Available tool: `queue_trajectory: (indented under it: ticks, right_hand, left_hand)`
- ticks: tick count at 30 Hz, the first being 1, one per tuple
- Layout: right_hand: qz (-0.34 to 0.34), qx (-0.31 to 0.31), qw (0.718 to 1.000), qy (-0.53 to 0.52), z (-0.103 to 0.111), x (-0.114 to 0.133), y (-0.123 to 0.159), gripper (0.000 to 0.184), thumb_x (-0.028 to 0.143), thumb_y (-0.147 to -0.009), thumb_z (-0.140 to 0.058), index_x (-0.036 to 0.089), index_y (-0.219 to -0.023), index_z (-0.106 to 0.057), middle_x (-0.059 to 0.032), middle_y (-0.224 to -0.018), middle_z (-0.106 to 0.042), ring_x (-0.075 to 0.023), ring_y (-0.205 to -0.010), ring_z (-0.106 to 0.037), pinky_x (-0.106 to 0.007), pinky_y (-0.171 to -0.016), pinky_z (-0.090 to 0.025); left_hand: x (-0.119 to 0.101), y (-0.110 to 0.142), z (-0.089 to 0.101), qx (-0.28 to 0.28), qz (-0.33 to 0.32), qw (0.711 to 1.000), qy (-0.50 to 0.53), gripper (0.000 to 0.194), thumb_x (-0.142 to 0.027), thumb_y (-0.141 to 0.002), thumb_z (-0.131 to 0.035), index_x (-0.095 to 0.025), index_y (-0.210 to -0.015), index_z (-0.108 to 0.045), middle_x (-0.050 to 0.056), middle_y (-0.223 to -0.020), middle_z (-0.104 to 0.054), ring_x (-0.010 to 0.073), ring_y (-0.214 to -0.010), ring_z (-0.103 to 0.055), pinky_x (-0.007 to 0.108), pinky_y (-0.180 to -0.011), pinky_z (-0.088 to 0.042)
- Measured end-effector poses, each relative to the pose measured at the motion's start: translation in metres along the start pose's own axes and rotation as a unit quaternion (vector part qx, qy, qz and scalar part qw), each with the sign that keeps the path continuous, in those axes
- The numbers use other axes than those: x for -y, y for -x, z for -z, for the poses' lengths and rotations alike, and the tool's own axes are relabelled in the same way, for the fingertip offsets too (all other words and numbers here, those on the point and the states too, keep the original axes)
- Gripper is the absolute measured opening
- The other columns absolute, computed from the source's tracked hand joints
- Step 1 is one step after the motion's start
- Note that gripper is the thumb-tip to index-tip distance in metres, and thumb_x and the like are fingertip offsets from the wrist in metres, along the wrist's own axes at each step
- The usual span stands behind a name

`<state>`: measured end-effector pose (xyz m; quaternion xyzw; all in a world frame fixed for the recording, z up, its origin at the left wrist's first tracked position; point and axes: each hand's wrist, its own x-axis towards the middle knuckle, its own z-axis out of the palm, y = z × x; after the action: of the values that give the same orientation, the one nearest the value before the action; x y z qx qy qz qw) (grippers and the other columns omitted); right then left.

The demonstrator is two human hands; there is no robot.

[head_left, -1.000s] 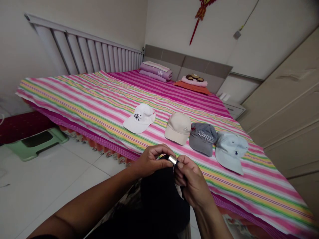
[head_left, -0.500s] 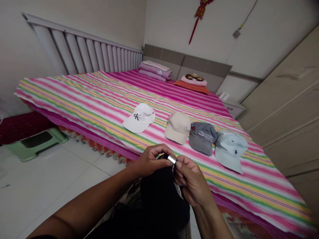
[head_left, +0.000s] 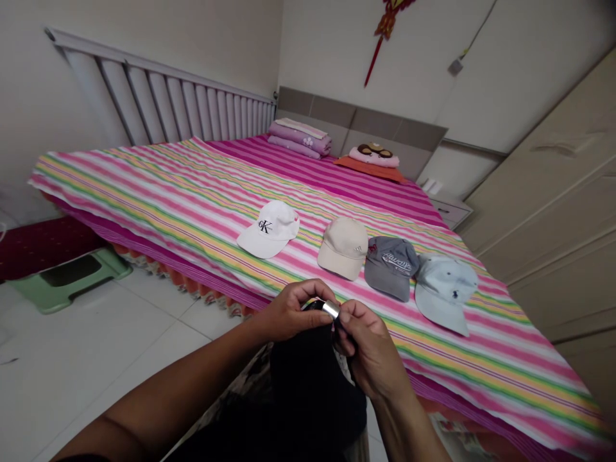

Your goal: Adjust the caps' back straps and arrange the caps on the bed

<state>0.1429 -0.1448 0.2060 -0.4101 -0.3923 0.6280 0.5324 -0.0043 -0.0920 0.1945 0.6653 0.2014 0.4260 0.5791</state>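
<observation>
Both my hands meet in front of me over a black cap (head_left: 308, 385) that hangs below them. My left hand (head_left: 289, 311) is closed on the cap's strap end. My right hand (head_left: 368, 350) pinches the small silver metal buckle (head_left: 331, 309) on that strap between thumb and fingers. On the striped bed (head_left: 168, 186) beyond lie a white cap (head_left: 269, 229), a beige cap (head_left: 344, 247), a grey cap (head_left: 391, 266) and a pale blue cap (head_left: 445, 289) in a row.
Folded purple bedding (head_left: 301, 136) and an orange pillow with a cartoon cushion (head_left: 373, 160) sit at the headboard. A green stool (head_left: 67, 276) stands on the white floor at left. Beige wardrobe doors (head_left: 553, 205) rise at right, with a nightstand (head_left: 450, 206) beside them.
My hands have barely shifted; the fingers work slightly at the buckle, which has moved a touch left and up. The caps on the bed lie as before.
</observation>
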Motion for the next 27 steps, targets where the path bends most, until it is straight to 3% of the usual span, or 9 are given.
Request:
queue_trajectory:
  ticks: [5,14,21,27]
  right_hand:
    - [-0.005,0.005,1.0,0.0,0.0006,-0.0004,0.0009,0.021,0.034,-0.071,-0.063,0.018,-0.067,-0.05,0.0079,-0.042,-0.04,-0.005,-0.038,-0.027,-0.018,-0.04,-0.021]
    - [0.002,0.007,1.0,0.019,0.0024,-0.0006,-0.0011,0.022,0.031,-0.068,-0.066,0.016,-0.062,-0.05,0.0086,-0.04,-0.039,-0.0034,-0.036,-0.024,-0.018,-0.039,-0.016]
    - [-0.005,0.033,0.999,0.023,0.0065,0.0003,0.0006,0.017,0.032,-0.072,-0.061,0.016,-0.072,-0.054,0.0027,-0.055,-0.054,-0.0068,-0.045,-0.042,-0.019,-0.047,-0.03]
    - [0.004,0.023,0.999,0.041,0.005,-0.0021,0.0,0.017,0.028,-0.071,-0.064,0.016,-0.065,-0.053,0.0043,-0.051,-0.051,-0.0057,-0.044,-0.039,-0.018,-0.047,-0.028]
  left_hand:
    - [-0.0039,-0.0003,0.0017,0.001,-0.009,1.0,-0.024,0.024,-0.029,-0.071,-0.062,-0.011,-0.086,-0.055,0.003,-0.079,-0.052,0.0119,-0.074,-0.049,0.024,-0.067,-0.038]
    - [-0.0037,-0.0013,0.0032,0.023,-0.048,0.996,-0.073,0.022,-0.029,-0.073,-0.061,-0.013,-0.086,-0.055,0.003,-0.08,-0.052,0.0126,-0.075,-0.049,0.025,-0.07,-0.039]
    - [-0.0038,0.0,0.0053,0.015,-0.044,0.995,-0.089,0.022,-0.028,-0.073,-0.06,-0.012,-0.087,-0.054,0.004,-0.081,-0.052,0.0139,-0.077,-0.05,0.027,-0.072,-0.039]
    - [0.0008,-0.0005,0.0048,0.027,-0.051,0.995,-0.077,0.023,-0.028,-0.072,-0.061,-0.013,-0.087,-0.053,0.005,-0.084,-0.054,0.0135,-0.077,-0.05,0.027,-0.072,-0.039]
